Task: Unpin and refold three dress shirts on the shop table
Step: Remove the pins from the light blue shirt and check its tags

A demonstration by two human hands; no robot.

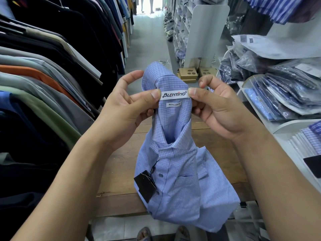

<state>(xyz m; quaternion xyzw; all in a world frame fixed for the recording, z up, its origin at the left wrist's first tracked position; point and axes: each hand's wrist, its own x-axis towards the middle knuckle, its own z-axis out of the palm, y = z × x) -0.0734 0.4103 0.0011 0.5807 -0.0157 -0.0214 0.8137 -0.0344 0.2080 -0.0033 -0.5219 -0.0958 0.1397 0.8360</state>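
Observation:
A light blue checked dress shirt (175, 171) hangs folded in front of me, lifted by its collar above the wooden shop table (121, 185). My left hand (126, 108) pinches the collar at the left end of the white brand label (174, 95). My right hand (217, 108) pinches the collar at the label's right end. A black price tag (145, 186) dangles on a string from the shirt's front, beside the buttons. The shirt's lower part droops over the table's near edge.
A rack of hanging shirts (43, 80) fills the left side. White shelves (281, 126) on the right hold bagged folded shirts (284, 94). Cardboard pieces (188, 73) lie on the aisle floor beyond the table. My sandalled feet (163, 233) show below the table edge.

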